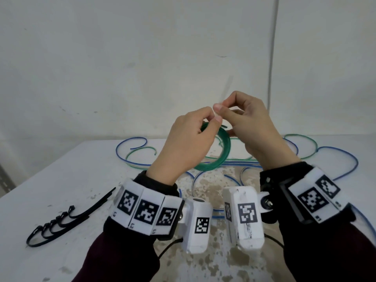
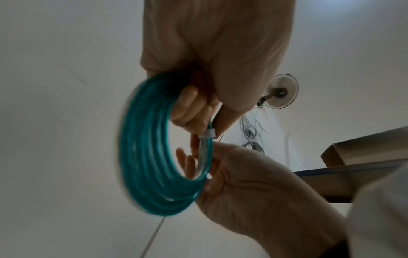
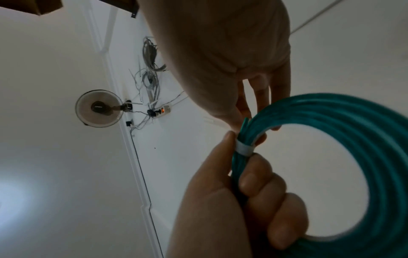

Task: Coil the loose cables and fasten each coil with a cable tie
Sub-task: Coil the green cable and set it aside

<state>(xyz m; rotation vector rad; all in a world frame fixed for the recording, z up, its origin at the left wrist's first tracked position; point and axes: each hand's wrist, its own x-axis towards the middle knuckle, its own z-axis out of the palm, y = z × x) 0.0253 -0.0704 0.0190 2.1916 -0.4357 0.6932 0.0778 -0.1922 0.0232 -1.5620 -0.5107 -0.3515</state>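
A green cable coil (image 1: 222, 153) hangs above the table between both hands. My left hand (image 1: 213, 120) grips the coil's top, fingers curled round the bundle (image 3: 353, 125). A whitish cable tie (image 3: 243, 148) is wrapped round the strands just above those fingers, and its head (image 2: 207, 135) shows in the left wrist view. My right hand (image 1: 220, 106) pinches the tie's tail (image 1: 228, 86), which points up and away, blurred. The right hand's other fingers reach behind the coil (image 2: 143, 148).
Loose blue cables (image 1: 130, 143) and green cables (image 1: 301, 137) sprawl across the far half of the white table (image 1: 61, 169). Several black cable ties (image 1: 67, 220) lie at the near left. A blank wall stands close behind the table.
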